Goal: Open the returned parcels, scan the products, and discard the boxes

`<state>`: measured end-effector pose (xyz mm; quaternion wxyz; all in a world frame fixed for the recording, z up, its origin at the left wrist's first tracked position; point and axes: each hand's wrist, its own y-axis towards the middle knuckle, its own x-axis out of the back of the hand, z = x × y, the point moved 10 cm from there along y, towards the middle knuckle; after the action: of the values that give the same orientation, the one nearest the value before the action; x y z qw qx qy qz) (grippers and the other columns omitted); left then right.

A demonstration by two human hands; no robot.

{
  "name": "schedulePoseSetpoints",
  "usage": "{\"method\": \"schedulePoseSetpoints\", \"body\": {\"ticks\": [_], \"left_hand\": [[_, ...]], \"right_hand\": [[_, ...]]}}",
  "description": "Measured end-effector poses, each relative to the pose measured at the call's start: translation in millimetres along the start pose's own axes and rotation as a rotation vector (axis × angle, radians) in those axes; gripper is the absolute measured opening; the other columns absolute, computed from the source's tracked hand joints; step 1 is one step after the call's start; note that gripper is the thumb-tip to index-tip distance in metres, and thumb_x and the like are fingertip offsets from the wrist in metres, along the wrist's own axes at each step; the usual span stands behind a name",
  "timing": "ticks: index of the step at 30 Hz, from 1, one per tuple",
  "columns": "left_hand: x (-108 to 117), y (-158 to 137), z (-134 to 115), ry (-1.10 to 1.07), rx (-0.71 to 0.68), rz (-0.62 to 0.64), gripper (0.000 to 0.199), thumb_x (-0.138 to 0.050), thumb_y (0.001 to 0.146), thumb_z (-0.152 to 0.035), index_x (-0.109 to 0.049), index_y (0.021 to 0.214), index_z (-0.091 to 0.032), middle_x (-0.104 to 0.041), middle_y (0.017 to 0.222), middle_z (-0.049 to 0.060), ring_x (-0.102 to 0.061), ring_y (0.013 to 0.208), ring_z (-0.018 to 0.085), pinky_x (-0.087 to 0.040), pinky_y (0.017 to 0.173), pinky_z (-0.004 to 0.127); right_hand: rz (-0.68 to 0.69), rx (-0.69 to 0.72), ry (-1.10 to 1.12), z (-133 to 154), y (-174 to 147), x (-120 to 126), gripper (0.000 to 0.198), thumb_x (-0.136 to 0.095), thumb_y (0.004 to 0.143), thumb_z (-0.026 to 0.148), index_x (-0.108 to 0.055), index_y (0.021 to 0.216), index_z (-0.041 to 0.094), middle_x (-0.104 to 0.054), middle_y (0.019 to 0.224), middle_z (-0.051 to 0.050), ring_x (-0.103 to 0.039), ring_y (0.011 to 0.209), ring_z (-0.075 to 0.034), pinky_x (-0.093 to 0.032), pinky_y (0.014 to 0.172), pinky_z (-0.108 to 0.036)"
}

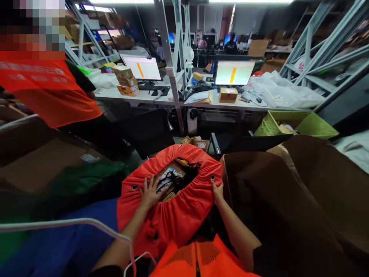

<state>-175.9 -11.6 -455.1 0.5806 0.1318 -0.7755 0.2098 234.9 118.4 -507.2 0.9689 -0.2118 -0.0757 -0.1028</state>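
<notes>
Red, gathered fabric formed a bag (178, 217) at 6 o'clock in the view, its mouth open on packaged goods (172, 175) and black cord (195, 165). The left hand (150, 192) lay at the mouth's 8 o'clock, fingers spread apart over the rim. The right hand (218, 190) touched the bag's edge at 3 o'clock, thumb near a metal eyelet (212, 177); its other fingers were hidden, so how firmly it gripped could not be told. Outward from the bag, a brown carton (259, 181) stood at 3 o'clock, a yellow-green bin (314, 125) at 2, 2 lit monitors (225, 73) between 11 and 1, and a co-worker in an orange vest (49, 105) at 10.
</notes>
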Motion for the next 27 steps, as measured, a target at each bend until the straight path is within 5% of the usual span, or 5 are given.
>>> {"method": "schedulePoseSetpoints", "body": {"ticks": [10, 14, 18, 23, 27], "left_hand": [[-7, 42, 39, 0.107, 0.029, 0.017, 0.07, -0.059, 0.094, -0.046, -0.053, 0.16, -0.024, -0.027, 0.176, 0.008, -0.018, 0.163, 0.04, -0.032, 0.128, 0.06], [-14, 45, 66, 0.212, -0.04, 0.094, 0.057, -0.058, 0.091, -0.041, -0.066, 0.146, -0.028, -0.05, 0.164, 0.009, -0.027, 0.162, 0.036, -0.027, 0.13, 0.057], [-28, 31, 99, 0.368, -0.129, 0.247, 0.042, -0.055, 0.089, -0.031, -0.079, 0.123, -0.028, -0.059, 0.155, 0.011, -0.024, 0.163, 0.036, -0.014, 0.133, 0.058], [-29, 5, 119, 0.346, 0.003, 0.195, 0.041, -0.054, 0.091, -0.033, -0.083, 0.117, -0.021, -0.054, 0.158, 0.019, -0.018, 0.164, 0.043, -0.008, 0.132, 0.063], [-17, 2, 115, 0.223, 0.27, 0.035, 0.06, -0.054, 0.095, -0.054, -0.074, 0.136, -0.016, -0.044, 0.164, 0.023, -0.012, 0.162, 0.051, -0.018, 0.127, 0.07]], "right_hand": [[0.178, -0.158, -0.062, -5, 49, -66, 0.076, -0.076, 0.07, 0.044, -0.054, 0.139, 0.023, -0.074, 0.123, -0.011, -0.071, 0.117, -0.032, -0.056, 0.1, -0.038], [0.287, -0.192, -0.119, 2, 46, -97, 0.077, -0.075, 0.069, 0.037, -0.049, 0.141, 0.023, -0.073, 0.119, -0.01, -0.07, 0.116, -0.032, -0.054, 0.101, -0.039], [0.455, -0.222, -0.193, 11, 38, -138, 0.076, -0.072, 0.068, 0.024, -0.048, 0.14, 0.024, -0.072, 0.098, -0.004, -0.072, 0.095, -0.03, -0.056, 0.089, -0.039], [0.623, -0.158, -0.227, 48, 46, -205, 0.085, -0.074, 0.074, 0.013, -0.043, 0.153, 0.017, -0.069, 0.101, -0.002, -0.069, 0.1, -0.026, -0.053, 0.095, -0.037], [0.763, -0.059, -0.176, 103, 74, -283, 0.079, -0.074, 0.076, 0.005, -0.049, 0.151, 0.012, -0.069, 0.113, 0.0, -0.064, 0.107, -0.017, -0.05, 0.1, -0.03]]}}
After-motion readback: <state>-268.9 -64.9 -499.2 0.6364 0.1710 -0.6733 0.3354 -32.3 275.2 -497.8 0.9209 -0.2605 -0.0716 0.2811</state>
